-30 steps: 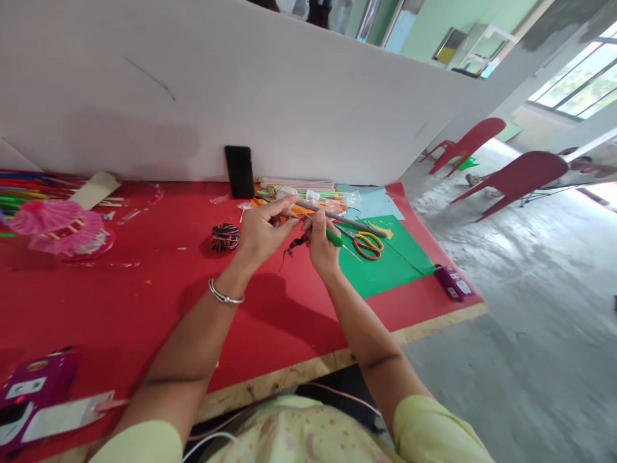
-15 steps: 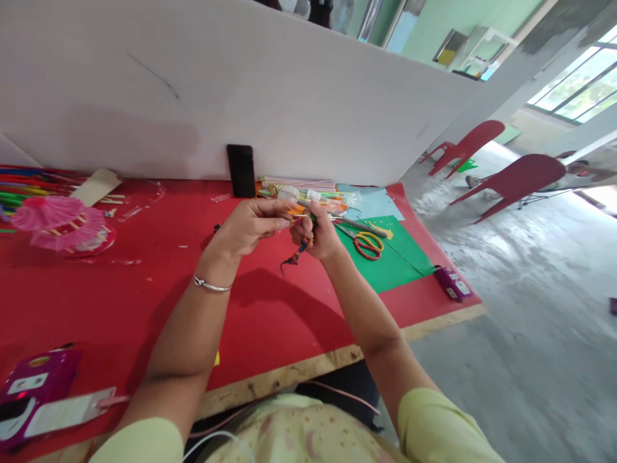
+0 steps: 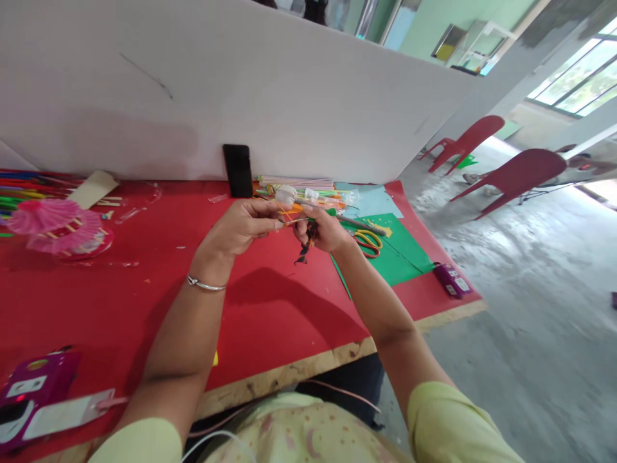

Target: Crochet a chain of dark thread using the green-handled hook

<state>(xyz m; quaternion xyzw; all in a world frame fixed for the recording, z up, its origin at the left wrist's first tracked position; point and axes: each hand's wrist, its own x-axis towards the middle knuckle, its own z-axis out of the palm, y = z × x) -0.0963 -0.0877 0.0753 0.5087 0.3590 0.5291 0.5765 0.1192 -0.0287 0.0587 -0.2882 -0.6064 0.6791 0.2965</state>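
My left hand (image 3: 241, 225) is closed in a pinch, thumb against fingers, at the end of a thin orange thread (image 3: 292, 222). The thread runs across the short gap to my right hand (image 3: 324, 230), whose fingers are wrapped round a small dark and orange braided cord piece (image 3: 303, 252). Its tail dangles below the fist, and a green bit shows above the knuckles. How the thread joins the cord is hidden by my fingers. Just beyond my right hand, scissors with yellow and red handles (image 3: 369, 243) lie on a green sheet (image 3: 405, 270).
A black phone (image 3: 238, 170) leans against the white panel (image 3: 193, 83). Bundled sticks and plastic packets (image 3: 313, 186) lie behind my hands. A pink frilled craft piece (image 3: 60, 228) sits at left. Purple devices (image 3: 38, 386) rest on the red table (image 3: 159, 308). Red chairs (image 3: 518, 173) stand at right.
My hands have moved slightly apart, and more orange thread shows between them. The braided cord has shifted a little right with my right hand, which now covers more of the scissors.
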